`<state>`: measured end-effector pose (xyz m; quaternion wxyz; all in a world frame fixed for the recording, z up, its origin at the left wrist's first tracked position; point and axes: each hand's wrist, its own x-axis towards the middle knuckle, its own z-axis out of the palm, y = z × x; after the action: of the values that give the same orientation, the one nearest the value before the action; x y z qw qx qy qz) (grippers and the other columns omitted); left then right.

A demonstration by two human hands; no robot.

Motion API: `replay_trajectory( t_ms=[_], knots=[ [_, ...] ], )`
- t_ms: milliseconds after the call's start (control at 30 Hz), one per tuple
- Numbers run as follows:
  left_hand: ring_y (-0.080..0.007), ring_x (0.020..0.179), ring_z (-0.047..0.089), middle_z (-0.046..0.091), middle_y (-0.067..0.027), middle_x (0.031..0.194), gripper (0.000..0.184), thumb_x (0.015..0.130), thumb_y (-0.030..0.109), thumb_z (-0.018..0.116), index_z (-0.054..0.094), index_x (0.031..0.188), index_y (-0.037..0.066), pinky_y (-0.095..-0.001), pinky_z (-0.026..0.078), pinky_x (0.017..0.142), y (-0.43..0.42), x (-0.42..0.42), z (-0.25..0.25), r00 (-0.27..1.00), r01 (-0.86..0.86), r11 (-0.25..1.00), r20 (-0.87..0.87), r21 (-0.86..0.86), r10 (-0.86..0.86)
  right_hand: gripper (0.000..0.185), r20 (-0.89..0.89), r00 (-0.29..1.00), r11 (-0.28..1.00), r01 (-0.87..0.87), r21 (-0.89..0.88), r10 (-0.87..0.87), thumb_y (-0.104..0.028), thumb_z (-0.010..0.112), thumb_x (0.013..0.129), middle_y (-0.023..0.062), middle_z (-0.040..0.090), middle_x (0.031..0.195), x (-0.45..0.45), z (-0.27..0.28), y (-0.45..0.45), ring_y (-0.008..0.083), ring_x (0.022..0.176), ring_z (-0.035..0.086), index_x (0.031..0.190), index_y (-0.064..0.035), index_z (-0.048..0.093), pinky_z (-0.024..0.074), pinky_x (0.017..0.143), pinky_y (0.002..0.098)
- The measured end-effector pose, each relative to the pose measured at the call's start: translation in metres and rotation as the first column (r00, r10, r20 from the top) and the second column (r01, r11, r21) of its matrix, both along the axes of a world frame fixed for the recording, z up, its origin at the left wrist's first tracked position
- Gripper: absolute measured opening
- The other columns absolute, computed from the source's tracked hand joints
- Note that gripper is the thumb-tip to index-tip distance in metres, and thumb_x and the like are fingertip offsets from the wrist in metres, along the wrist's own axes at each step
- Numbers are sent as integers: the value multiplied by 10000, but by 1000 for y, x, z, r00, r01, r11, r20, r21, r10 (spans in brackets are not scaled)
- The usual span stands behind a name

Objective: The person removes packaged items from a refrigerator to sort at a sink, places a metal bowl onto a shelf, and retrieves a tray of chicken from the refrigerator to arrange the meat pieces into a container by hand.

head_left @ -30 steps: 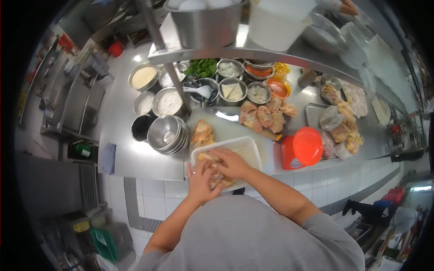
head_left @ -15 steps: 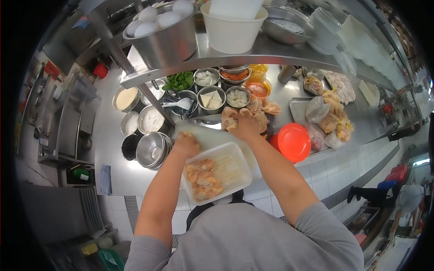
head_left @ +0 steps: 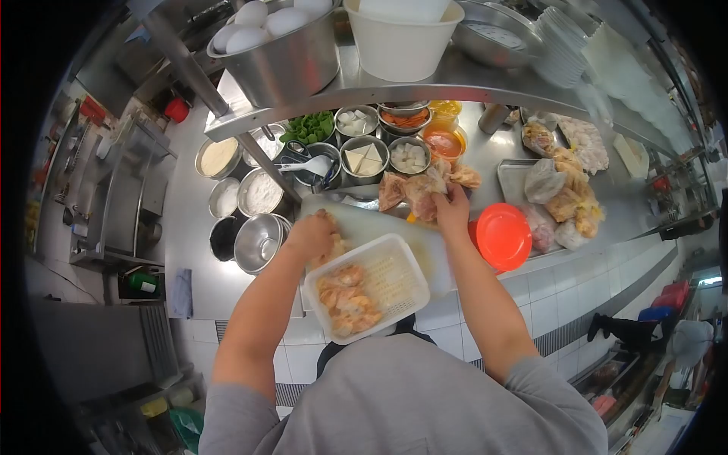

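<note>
My left hand [head_left: 309,238] is on the left end of the white cutting board [head_left: 362,225], its fingers curled round a small piece of raw chicken [head_left: 336,244]. Across the board, my right hand [head_left: 453,208] grips a raw chicken piece [head_left: 422,203] at the edge of a pile. More raw chicken [head_left: 465,177] lies just beyond those fingers. In front of my body, a white plastic basket [head_left: 412,296] overlaps the board's near edge. Cut chicken pieces [head_left: 346,299] fill its left side. A metal blade [head_left: 360,202] shows partly along the board's far edge.
Steel bowls [head_left: 260,246] stand left of the board. Tubs of tofu [head_left: 364,159], carrots [head_left: 406,120] and greens [head_left: 309,127] line the back under a steel shelf [head_left: 334,92]. To the right are a red container [head_left: 504,236] and bagged food [head_left: 565,197] on a tray.
My right hand has moved right and slightly up, from on top of the chicken pile to its right side, shifting pieces. My left hand stays at the board's left end. The view has shifted slightly.
</note>
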<state>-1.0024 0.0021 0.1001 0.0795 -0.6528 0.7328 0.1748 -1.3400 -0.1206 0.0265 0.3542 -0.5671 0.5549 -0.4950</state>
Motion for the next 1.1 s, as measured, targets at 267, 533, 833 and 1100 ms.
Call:
replay_trajectory(
  t_ms=[267,533,833,1100],
  knots=[
    [-378,929,707,665,-193,1300,81,757,76,644,654,828,37,-456,574,817,13,-11,51,891,-211,877,-455,-433,-11,407,-303,946,991,-127,-30,112,-168,740,854,222,663,1159,-1,-7,52,319,1083,646,1193,30,633,517,912,380],
    [-370,993,707,606,-165,1412,131,814,140,685,690,932,81,-458,588,845,88,-117,21,847,-105,927,-521,-359,-106,419,-476,853,976,-206,69,214,-237,709,843,252,631,1262,15,51,54,419,1200,588,1190,-6,666,477,1040,463],
    [-476,1232,592,276,-382,1581,813,760,356,826,470,1449,112,-534,513,1007,123,-144,24,908,-14,998,-418,-63,-14,555,-728,625,935,-350,61,282,-352,796,740,225,607,1299,16,44,45,390,1250,565,1195,-49,702,473,1051,462],
    [-423,1296,524,480,-260,1452,925,714,336,873,416,1491,128,-508,429,1074,126,-147,14,889,84,996,-453,13,-69,458,-283,892,935,-348,67,352,-188,820,667,150,703,1062,23,125,76,378,1036,672,1065,-17,674,514,904,453]
  ],
)
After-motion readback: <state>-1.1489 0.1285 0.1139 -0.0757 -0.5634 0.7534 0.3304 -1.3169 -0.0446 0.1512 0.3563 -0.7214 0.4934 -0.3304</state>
